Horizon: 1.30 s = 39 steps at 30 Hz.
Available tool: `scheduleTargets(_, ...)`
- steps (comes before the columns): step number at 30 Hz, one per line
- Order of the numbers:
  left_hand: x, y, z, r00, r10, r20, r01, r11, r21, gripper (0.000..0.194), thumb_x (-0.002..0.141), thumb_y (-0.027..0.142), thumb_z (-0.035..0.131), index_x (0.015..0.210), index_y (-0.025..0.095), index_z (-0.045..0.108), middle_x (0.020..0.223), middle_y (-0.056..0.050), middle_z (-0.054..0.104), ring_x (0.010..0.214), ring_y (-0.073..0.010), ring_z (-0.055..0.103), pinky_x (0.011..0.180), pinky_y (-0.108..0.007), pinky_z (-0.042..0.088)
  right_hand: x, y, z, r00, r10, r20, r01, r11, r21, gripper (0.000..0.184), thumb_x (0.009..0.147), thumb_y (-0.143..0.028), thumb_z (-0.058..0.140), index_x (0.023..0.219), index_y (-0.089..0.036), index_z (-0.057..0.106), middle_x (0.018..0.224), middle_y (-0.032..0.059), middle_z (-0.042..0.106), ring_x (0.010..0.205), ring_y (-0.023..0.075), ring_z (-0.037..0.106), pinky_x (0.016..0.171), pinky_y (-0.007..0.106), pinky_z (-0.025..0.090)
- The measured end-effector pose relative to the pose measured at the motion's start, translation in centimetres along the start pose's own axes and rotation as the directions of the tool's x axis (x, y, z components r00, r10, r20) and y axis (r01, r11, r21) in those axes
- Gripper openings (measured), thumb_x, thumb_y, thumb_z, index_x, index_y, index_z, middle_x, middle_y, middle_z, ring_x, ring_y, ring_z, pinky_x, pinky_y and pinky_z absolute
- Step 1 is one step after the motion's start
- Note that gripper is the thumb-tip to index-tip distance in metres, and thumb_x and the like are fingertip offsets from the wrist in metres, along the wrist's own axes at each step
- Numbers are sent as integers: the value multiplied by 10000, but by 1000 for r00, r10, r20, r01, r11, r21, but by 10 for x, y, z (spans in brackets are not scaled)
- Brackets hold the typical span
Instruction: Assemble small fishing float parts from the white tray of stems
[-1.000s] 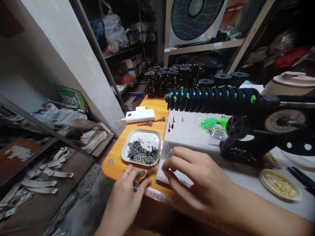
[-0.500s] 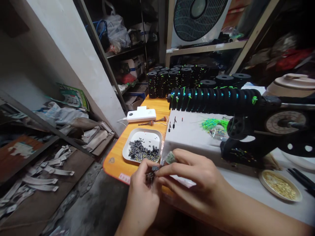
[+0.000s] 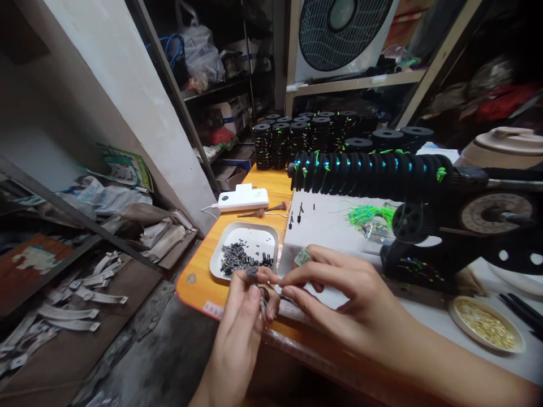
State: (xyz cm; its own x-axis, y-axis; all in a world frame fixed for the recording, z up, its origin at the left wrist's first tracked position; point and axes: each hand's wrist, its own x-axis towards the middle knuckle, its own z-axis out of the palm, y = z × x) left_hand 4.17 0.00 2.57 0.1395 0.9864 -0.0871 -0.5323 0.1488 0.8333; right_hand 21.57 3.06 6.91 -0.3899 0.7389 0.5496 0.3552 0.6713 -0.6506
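My left hand (image 3: 241, 328) is closed over the table's front edge, thumb against curled fingers. A small shiny thing (image 3: 265, 297) shows between them, too small to name. Around its index finger sits a dark band (image 3: 251, 273). My right hand (image 3: 356, 294) pinches with thumb and index finger close by the left fingertips; what lies in the pinch, if anything, is too small to make out. A greenish wrap (image 3: 303, 257) covers part of a right finger. Just behind the left hand is a white tray (image 3: 218, 243) with many small dark pieces (image 3: 237, 257).
A black machine (image 3: 428, 226) with a ribbed roller (image 3: 360, 169) stands right. Green strands (image 3: 371, 215) lie below it. A dish (image 3: 456, 316) holds gold-coloured bits. Black spools (image 3: 280, 141), a white power bank (image 3: 244, 198) and a fan (image 3: 343, 39) are farther back.
My right hand has drawn slightly right and its fingertips have come away from inside the left hand. My left hand has turned, with its thumb and curled fingers now showing.
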Motion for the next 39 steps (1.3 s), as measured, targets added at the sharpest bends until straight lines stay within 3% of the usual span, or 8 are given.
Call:
scheduleTargets(4,3,2,6,994,75,-75,-69,994,83,91,967,285,598,923,222,645,937,0,559,683,-92,497,685,-216,448,-2,4,1,999,-36,19,37,996,-75,150,907,-76,594,884,-153,721,729,12,542,646,119,515,565,220,379)
scheduleTargets(9,2,4,9,980,146,-132,-132,985,111,128,970,293,596,874,208,594,844,29,531,601,-56,466,614,-180,410,-5,8,3,997,-44,58,51,990,-131,155,930,-95,564,899,-151,705,749,21,519,673,134,512,583,236,374)
scheduleTargets(27,4,2,5,982,169,-80,-164,984,67,137,958,315,625,887,202,594,868,16,516,597,-48,470,611,-205,387,-5,3,4,996,-20,86,28,995,-100,150,916,-80,573,922,-164,697,772,24,537,694,128,529,591,221,391)
scheduleTargets(39,3,-1,5,975,195,-110,-183,977,109,138,981,310,579,890,207,593,854,23,516,585,-45,439,594,-193,379,-6,3,3,996,-18,88,26,996,-87,152,917,-77,578,924,-168,699,771,19,542,692,124,531,590,219,393)
